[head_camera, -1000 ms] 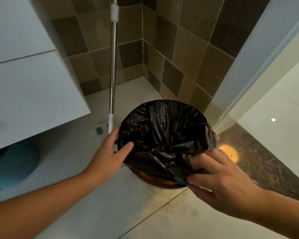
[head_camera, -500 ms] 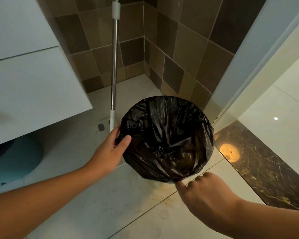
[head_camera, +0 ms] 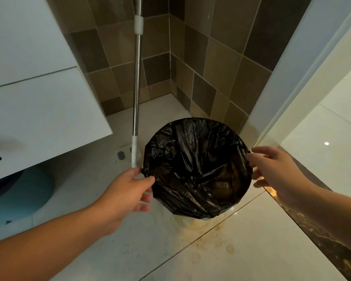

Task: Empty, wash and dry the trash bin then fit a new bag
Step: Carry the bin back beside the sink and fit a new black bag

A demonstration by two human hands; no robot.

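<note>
We see the trash bin (head_camera: pixel 206 218) on the floor (head_camera: pixel 241 250), near the mop pole (head_camera: pixel 137 78), black bag (head_camera: pixel 197 167) over its rim. Left hand (head_camera: pixel 126 193) pinches the bag's left edge; right hand (head_camera: pixel 276 169) grips the right edge (fingers curled).

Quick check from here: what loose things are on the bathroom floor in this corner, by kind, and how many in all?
Bins lined with a black bag: 1, left hand and right hand at its rim
Mops, metal pole: 1
Teal round things under the cabinet: 1, too hidden to name
Total: 3
</note>
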